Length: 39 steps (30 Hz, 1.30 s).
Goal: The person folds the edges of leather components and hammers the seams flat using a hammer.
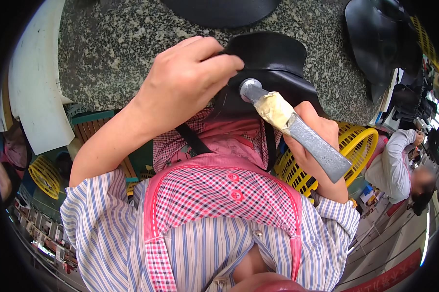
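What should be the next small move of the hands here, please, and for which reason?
Probably I would first shift the left hand slightly away from the hammer. In this view, its fingertips, at the black piece, look close to the hammer's round end, and the right hand grips the hammer.

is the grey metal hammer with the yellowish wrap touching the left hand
Apart. The head view shows a gap, with the smooth black curved leather-like piece visible between the hammer and the left hand.
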### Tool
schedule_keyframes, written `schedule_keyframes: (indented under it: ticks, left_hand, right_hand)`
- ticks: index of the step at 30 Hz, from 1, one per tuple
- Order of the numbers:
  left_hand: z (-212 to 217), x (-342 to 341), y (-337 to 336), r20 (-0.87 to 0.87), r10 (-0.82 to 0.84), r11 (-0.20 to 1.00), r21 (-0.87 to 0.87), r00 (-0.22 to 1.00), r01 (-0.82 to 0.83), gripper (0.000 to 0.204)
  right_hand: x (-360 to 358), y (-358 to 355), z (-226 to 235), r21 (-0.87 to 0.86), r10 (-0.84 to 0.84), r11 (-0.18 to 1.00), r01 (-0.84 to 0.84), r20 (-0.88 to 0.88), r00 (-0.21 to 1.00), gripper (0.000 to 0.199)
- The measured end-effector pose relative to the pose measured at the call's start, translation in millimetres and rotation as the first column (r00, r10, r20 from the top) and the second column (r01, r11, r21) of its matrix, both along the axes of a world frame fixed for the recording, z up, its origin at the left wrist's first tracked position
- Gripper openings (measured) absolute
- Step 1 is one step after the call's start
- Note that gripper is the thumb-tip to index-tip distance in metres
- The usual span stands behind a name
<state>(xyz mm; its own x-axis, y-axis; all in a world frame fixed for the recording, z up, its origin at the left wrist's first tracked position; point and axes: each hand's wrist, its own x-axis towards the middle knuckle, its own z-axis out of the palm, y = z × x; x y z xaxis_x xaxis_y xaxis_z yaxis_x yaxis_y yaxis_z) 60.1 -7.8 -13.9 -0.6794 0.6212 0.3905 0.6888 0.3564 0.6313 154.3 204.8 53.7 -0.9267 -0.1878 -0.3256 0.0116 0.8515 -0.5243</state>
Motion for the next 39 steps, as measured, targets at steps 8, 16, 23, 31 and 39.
schedule_keyframes:
  ticks: [8,16,23,31,39]
  left_hand:
    - [11,-4,9,0.231,0.150,0.986,-0.099,0.961,-0.131,0.011]
    - [11,-6,13,0.202,0.166,0.980,-0.143,0.965,-0.139,0.008]
    - [11,-8,12,0.199,0.138,0.986,-0.117,0.970,-0.116,0.009]
    - [13,-20,-20,-0.115,0.108,0.994,0.002,0.988,-0.108,0.019]
    - [2,1,-16,-0.076,0.069,0.995,-0.061,0.995,-0.074,0.029]
  right_hand:
    - [-5,1,3,-0.065,-0.034,0.997,0.033,-0.018,0.999,0.017]
    - [-25,-2,6,0.161,0.052,0.986,-0.038,-0.080,0.995,0.014]
    - [-26,-2,7,0.061,0.041,0.998,-0.032,-0.154,0.987,0.011]
    - [-19,4,-13,-0.044,-0.075,0.997,0.069,-0.167,0.983,0.009]
    - [-17,3,-12,-0.013,-0.053,0.999,0.052,-0.176,0.983,0.008]
